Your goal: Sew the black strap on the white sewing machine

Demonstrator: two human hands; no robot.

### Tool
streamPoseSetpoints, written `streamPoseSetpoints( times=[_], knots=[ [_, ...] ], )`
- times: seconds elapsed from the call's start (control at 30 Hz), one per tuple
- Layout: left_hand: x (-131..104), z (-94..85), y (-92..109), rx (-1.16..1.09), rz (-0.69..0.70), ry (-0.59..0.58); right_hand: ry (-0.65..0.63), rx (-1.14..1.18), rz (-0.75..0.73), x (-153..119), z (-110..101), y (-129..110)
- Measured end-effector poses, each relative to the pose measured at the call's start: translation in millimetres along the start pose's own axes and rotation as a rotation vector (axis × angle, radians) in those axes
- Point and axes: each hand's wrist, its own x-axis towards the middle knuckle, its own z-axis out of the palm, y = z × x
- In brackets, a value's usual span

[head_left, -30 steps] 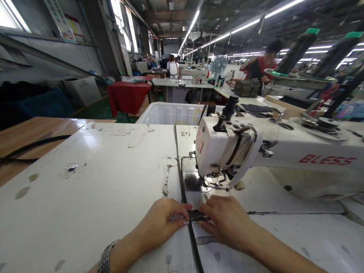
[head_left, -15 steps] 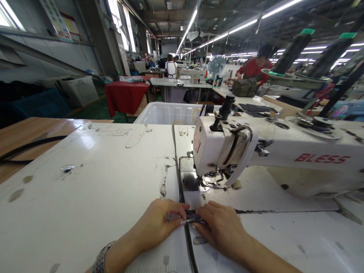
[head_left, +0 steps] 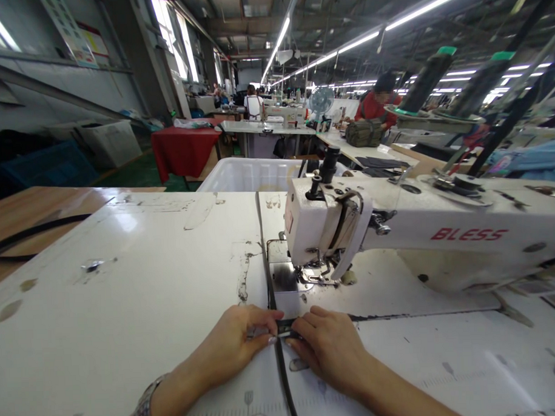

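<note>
My left hand (head_left: 245, 336), with a patterned band on its wrist, pinches the left end of a short dark strip (head_left: 285, 326) between thumb and fingers. On the other end of that piece, my right hand (head_left: 332, 345) is closed, its fingers partly covering it. A long narrow dark strap (head_left: 286, 380) runs front to back over the white table, and the short strip lies across it where my hands meet. Just beyond my hands is a sewing machine (head_left: 405, 218), its presser foot (head_left: 316, 280) to the right of the strap.
A white plastic bin (head_left: 244, 173) stands behind the table's far edge. To the left is a wooden surface (head_left: 45, 207) with a dark strap (head_left: 41, 225) on it. Thread cones (head_left: 430, 78) rise behind the machine. A person in red (head_left: 374, 110) works farther back.
The view has swung slightly right, so the machine and table appear farther left. Both hands keep their pinch on the short strip, which shows only slight movement.
</note>
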Motion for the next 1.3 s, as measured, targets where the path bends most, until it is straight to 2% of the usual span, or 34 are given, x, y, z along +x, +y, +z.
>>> streamPoseSetpoints(
  times=[0.2, 0.4, 1.03, 1.3],
  knots=[
    [0.4, -0.1, 3.7, 0.002, -0.011, 0.003, 0.031, 0.024, 0.009, 0.2, 0.5, 2.2],
    [0.2, 0.2, 4.2, 0.039, -0.03, -0.004, -0.01, 0.013, 0.013, 3.0, -5.2, -3.0],
    [0.2, 2.1, 4.8, 0.059, -0.03, 0.007, 0.017, 0.038, 0.024, 3.6, -3.8, -4.7],
    [1.0, 4.5, 6.1, 0.107, 0.005, 0.027, 0.001, 0.021, 0.011, 10.9, -16.7, -12.1]
  ],
)
